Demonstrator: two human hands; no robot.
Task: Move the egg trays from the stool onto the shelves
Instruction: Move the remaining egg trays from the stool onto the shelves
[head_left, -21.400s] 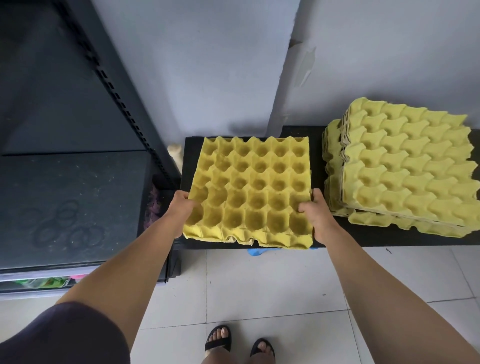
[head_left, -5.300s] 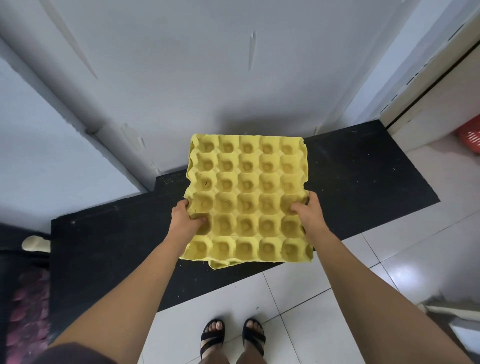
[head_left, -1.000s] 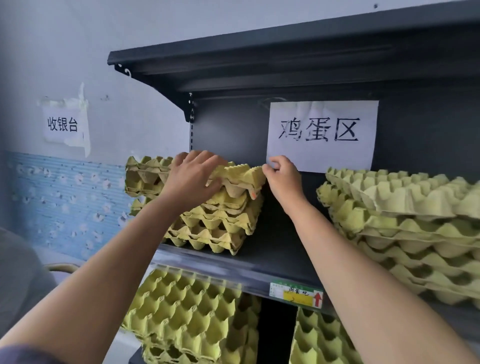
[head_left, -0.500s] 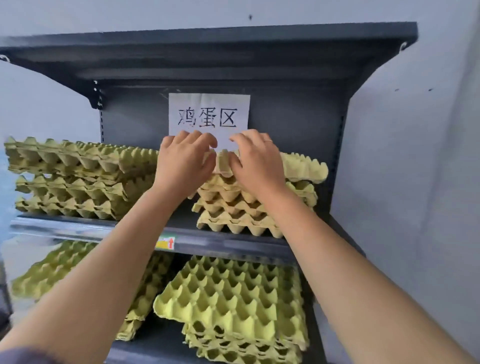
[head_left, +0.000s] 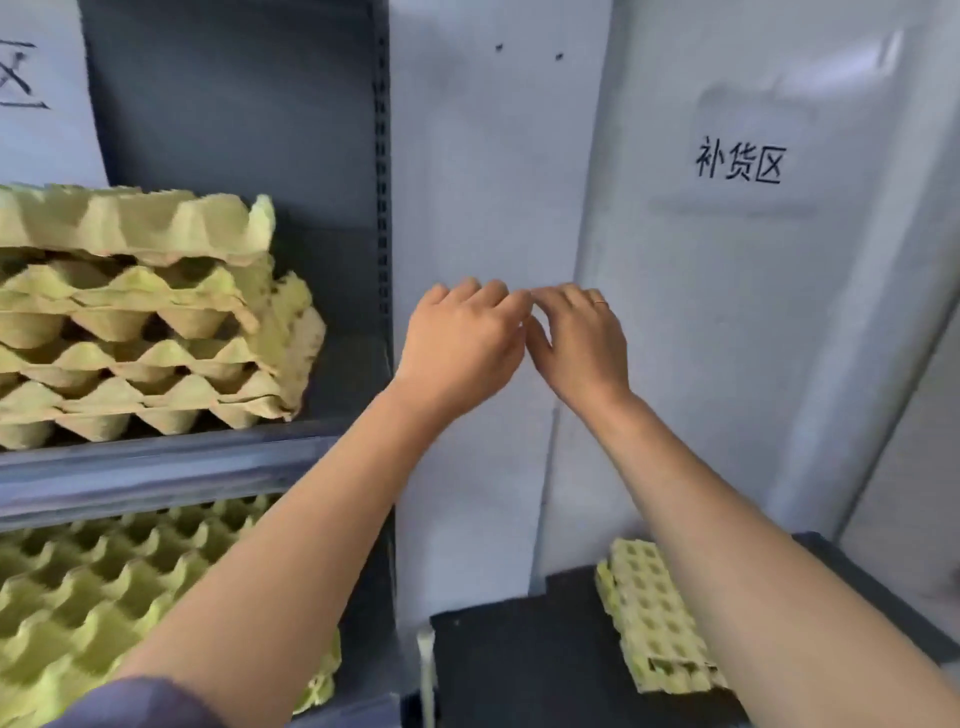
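Left hand (head_left: 460, 343) and right hand (head_left: 576, 338) hang empty, fingers loosely curled, side by side before the wall (head_left: 493, 182), while trays (head_left: 654, 623) lie on the stool (head_left: 519, 660) below, probably light, stiff yet crushable pulp, best gripped at two opposite edges for the shelf (head_left: 156, 467)

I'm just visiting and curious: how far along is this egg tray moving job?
Done: a stack of trays sits on the upper shelf, and more trays lie below it. In hand: nothing; the left hand and right hand hover empty before the wall. Left: at least one tray, partly hidden, on the black stool.
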